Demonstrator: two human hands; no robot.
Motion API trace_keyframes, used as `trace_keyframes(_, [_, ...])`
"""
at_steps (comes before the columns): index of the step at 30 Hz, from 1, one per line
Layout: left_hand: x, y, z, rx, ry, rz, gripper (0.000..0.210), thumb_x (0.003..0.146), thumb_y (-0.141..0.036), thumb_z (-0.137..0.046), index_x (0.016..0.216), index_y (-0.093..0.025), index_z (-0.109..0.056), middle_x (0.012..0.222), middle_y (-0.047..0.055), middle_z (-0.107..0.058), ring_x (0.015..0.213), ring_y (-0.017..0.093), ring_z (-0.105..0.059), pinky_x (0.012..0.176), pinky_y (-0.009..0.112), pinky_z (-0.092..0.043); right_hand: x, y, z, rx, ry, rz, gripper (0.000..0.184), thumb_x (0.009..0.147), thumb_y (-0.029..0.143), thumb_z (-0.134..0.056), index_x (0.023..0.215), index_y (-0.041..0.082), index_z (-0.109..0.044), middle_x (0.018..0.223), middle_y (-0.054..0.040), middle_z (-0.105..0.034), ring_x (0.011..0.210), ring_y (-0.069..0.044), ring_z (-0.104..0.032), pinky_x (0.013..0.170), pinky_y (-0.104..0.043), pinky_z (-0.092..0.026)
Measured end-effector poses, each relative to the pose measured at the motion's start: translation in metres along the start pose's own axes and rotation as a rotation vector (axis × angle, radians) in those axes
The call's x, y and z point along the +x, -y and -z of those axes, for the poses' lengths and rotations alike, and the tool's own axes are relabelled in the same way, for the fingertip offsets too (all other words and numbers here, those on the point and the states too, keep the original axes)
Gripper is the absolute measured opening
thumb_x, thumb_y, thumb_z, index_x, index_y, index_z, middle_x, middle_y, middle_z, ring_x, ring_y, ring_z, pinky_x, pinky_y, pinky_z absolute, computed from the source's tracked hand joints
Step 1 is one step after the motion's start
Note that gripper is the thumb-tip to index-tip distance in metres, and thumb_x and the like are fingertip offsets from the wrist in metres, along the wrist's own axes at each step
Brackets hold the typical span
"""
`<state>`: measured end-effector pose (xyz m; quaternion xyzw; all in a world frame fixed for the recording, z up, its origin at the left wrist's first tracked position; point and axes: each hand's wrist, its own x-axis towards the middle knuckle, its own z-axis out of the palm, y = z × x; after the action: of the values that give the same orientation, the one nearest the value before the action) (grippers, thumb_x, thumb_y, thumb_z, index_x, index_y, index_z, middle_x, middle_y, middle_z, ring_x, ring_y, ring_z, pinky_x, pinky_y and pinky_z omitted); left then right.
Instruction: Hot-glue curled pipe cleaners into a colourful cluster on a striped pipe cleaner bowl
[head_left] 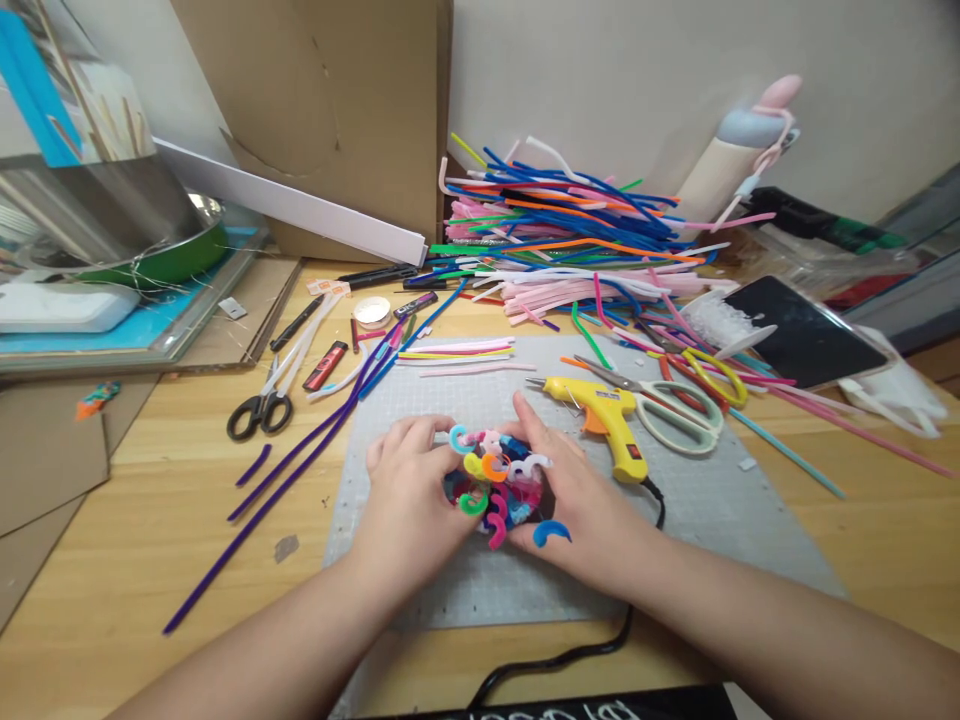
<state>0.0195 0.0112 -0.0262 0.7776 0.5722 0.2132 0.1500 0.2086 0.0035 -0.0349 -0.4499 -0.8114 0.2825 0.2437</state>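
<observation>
Between my two hands is a colourful pipe-cleaner craft (pixel 493 470) with curled ends in light blue, yellow, orange, green, pink, white and blue. My left hand (pixel 415 490) wraps round its left side, fingers bent behind it. Round the right side curves my right hand (pixel 574 500), its thumb and fingers against the craft. The lower part of the craft is hidden by my hands. Underneath lies a grey cutting mat (pixel 420 590). Just right of my right hand, a yellow hot glue gun (pixel 600 415) rests on the mat, touching green-handled scissors (pixel 679 418).
A large heap of pipe cleaners (pixel 555 235) lies at the back. Purple pipe cleaners (pixel 247 540) and black scissors (pixel 260 412) are on the left. A tablet (pixel 806 330) and a spool (pixel 724 322) stand at right. The glue gun's black cord (pixel 555 660) runs near the front edge.
</observation>
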Motion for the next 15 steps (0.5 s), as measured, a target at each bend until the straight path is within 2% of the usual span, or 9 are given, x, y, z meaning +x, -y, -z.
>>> trace_keyframes(15, [-0.0001, 0.0000, -0.0018, 0.044, -0.019, -0.052, 0.013, 0.067, -0.020, -0.067, 0.077, -0.026, -0.072, 0.106, 0.003, -0.067, 0.103, 0.029, -0.053, 0.082, 0.045, -0.035, 0.0017, 0.0015, -0.0003, -0.016, 0.001, 0.013, 0.111, 0.075, 0.020, -0.066, 0.149, 0.030, 0.016, 0.135, -0.0119, -0.051, 0.124, -0.032, -0.048, 0.104, -0.058, -0.035])
